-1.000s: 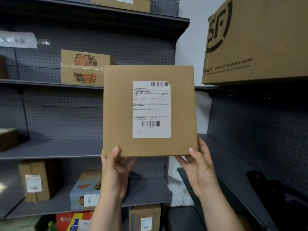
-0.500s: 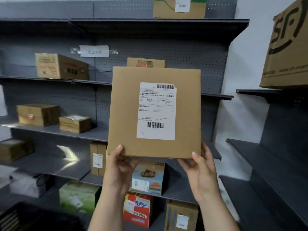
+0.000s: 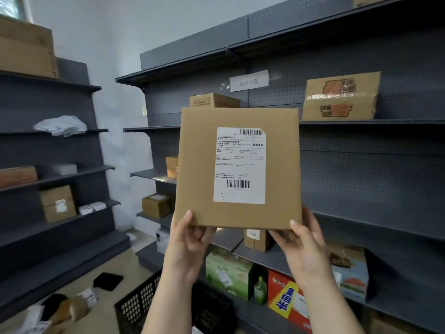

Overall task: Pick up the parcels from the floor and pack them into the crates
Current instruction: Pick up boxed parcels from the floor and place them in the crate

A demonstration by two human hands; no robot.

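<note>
Both arms reach up: the left hand (image 3: 186,244) and right hand (image 3: 303,247) grasp a flat cardboard parcel (image 3: 197,169) by its lower corners, thumbs on its front. Grey shelving (image 3: 361,179) stands behind; a black crate (image 3: 137,307) sits on the floor (image 3: 106,307) below.

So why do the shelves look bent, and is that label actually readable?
Head view: the wide lens bows the shelves toward the frame edges; the parcel, pinched by the left hand and right hand, is sharp at centre; its label shows clear barcodes, but the small print is too fine to read; the floor parcels at lower left are blurred.
</note>
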